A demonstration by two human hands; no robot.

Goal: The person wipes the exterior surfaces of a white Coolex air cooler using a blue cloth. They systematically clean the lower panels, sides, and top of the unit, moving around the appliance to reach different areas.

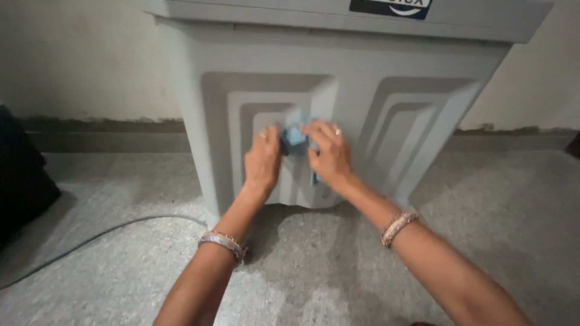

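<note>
Grey speckled floor (459, 229) against a pale wall, a cable (103, 232) trailing at left. Head view: both hands, left hand (263, 162) and right hand (329, 156), pinch a small blue cloth (295, 137) together against the ribbed front of a grey plastic bin (374, 78). Wiping looks underway at the centre panel only; no wet or cleaned patch shows elsewhere, so most of the front seems left.

most of the blue cloth (294, 137) is covered by the two hands, the left hand (262, 162) and the right hand (328, 154), so its full shape cannot be told. the grey bin (241, 90) behind the cloth loses its lid top to the upper edge, and its label (391, 7) is cut there too. left of the bin, a dark object (21, 175) runs off the frame, and the grey cable (90, 239) leaves the frame at the left edge.
</note>
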